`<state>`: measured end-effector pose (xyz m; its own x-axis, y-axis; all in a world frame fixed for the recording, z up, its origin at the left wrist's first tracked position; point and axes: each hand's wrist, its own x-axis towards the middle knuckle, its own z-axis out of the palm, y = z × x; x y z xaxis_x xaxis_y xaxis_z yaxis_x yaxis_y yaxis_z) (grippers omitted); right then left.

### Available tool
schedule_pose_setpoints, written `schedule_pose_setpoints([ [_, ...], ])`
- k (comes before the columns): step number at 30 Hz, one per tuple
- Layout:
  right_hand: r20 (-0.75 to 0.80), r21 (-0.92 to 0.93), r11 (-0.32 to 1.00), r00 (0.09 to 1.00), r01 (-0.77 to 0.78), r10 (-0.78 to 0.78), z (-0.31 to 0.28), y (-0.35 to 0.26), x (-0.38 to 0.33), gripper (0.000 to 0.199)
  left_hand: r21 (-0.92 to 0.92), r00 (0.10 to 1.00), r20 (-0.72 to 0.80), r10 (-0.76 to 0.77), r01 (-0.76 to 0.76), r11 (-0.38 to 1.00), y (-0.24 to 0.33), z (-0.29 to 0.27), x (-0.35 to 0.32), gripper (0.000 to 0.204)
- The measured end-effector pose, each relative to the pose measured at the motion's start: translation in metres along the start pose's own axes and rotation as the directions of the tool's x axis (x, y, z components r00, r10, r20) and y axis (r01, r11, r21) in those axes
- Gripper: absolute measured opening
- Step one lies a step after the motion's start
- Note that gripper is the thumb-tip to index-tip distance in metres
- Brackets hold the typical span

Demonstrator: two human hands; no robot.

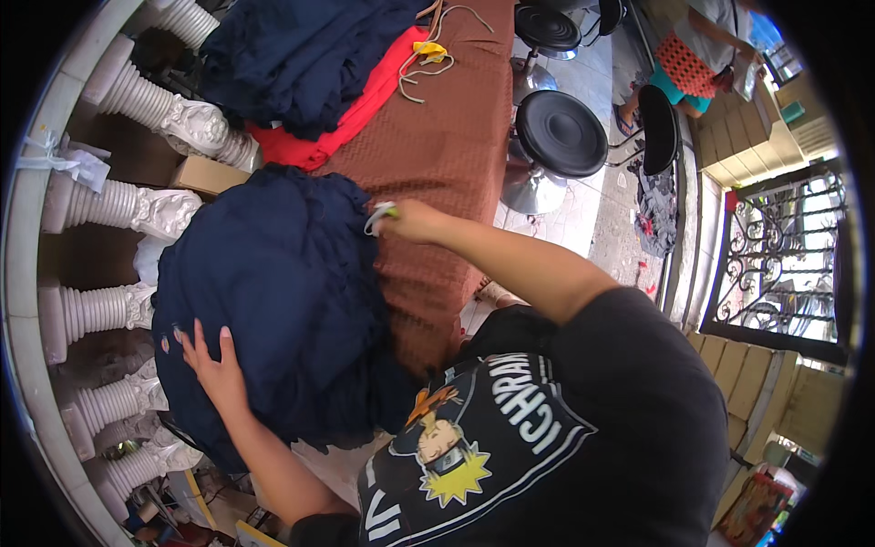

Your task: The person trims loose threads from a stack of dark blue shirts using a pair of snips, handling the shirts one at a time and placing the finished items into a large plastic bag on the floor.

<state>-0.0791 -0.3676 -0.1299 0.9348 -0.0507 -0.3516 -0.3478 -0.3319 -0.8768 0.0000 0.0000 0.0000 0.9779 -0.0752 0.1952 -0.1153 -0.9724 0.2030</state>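
Note:
A large heap of navy blue garments (pixel 273 273) lies in front of me, over the edge of a table with a brown textured cloth (pixel 447 146). My left hand (pixel 214 365) rests on the near left side of the heap, fingers spread, beside a small light patch on the fabric. At the heap's right edge, my right hand (pixel 407 221) is closed round a small tool with a pale loop and a yellow-green part (pixel 378 217). Its exact kind is too small to make out, and my fingers hide some of it.
Beyond lies a second navy pile (pixel 283 64) on red cloth (pixel 342 128), near beige cords and a yellow piece (pixel 430 50). White balusters (pixel 118 210) line the left, with a cardboard box (pixel 208 175). Black stools (pixel 561 132) stand right; another person (pixel 711 46) is at far right.

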Motion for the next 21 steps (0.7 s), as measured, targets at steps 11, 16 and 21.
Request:
schedule_pose_setpoints([
  [11, -0.037, 0.085, 0.835, 0.84, 0.543, -0.542, -0.047, -0.038, -0.143, 0.041, -0.942, 0.649, 0.314, 0.693, 0.12, 0.315, 0.233, 0.078, -0.162, 0.062],
  [16, 0.408, 0.064, 0.858, 0.771, 0.509, -0.489, -0.082, -0.011, -0.11, 0.037, -0.854, 0.752, 0.516, 0.41, 0.416, 0.311, 0.271, 0.092, -0.182, 0.026],
  [21, 0.727, 0.191, 0.968, 0.639, 0.164, -0.252, -0.077, 0.023, -0.083, 0.026, -0.849, 0.851, 0.514, 0.105, 0.488, 0.205, 0.291, 0.123, -0.224, 0.014],
])
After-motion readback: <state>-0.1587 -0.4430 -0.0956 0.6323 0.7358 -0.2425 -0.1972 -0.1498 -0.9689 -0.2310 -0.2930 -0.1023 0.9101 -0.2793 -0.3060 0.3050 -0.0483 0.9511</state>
